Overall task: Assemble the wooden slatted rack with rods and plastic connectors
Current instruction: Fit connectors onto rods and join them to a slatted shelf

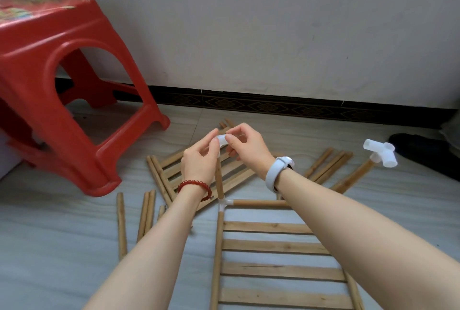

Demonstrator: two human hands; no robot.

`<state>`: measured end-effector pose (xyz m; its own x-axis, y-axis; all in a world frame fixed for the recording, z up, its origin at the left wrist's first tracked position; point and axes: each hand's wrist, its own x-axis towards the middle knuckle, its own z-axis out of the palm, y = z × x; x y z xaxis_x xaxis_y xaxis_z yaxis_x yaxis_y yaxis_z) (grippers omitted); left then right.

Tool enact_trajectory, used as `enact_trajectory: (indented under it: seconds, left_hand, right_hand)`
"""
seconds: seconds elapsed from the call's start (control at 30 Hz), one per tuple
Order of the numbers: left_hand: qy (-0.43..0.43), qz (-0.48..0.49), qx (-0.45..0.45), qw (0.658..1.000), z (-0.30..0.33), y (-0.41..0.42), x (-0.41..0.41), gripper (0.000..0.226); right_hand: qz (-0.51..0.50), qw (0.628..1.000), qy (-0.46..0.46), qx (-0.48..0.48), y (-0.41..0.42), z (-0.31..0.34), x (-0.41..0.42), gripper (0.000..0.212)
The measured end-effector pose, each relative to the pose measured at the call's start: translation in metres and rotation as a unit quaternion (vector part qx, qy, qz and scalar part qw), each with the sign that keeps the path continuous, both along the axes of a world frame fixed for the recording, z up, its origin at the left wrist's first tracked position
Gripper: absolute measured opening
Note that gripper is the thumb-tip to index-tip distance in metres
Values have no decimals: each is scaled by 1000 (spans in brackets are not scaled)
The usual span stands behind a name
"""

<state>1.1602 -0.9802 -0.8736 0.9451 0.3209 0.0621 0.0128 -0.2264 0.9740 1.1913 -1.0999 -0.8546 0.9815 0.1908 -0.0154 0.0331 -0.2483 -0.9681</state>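
A slatted wooden panel (281,270) lies on the floor in front of me. At its far left corner a white plastic connector (225,203) joins a cross rod (258,203) and an upright rod (219,180). Both hands meet at that upright rod's top, where a translucent white connector (222,140) sits. My left hand (201,157) pinches it from the left and my right hand (246,146) pinches it from the right. Another upright rod (353,176) at the right carries a white connector (380,152) on top. A second slatted panel (174,170) lies beyond, partly hidden by my hands.
A red plastic stool (59,90) stands at the left near the wall. Loose wooden rods lie on the floor at the left (146,212) and at the right (328,165). A dark object (420,145) lies at the far right by the skirting.
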Motion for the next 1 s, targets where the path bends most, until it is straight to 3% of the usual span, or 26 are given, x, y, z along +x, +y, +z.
enact_trajectory:
  seconds: [0.57,0.83,0.9,1.0]
  left_hand:
    - [-25,-6,28,999,-10,-9,0,23]
    - [4,-64,26,998,1,-2,-16,29]
    - [-1,-70,80,994,0,0,-23,33]
    - [-43,-28,150,987,-12,8,-37,42]
  right_hand:
    - [12,999,-31,-21,-11,-13,1,17]
    - [13,993,-50,-108,-9,-5,-9,11]
    - [4,992,-53,-113,-7,-8,-17,4]
    - [-23,994,-53,-95,-7,-17,-31,32]
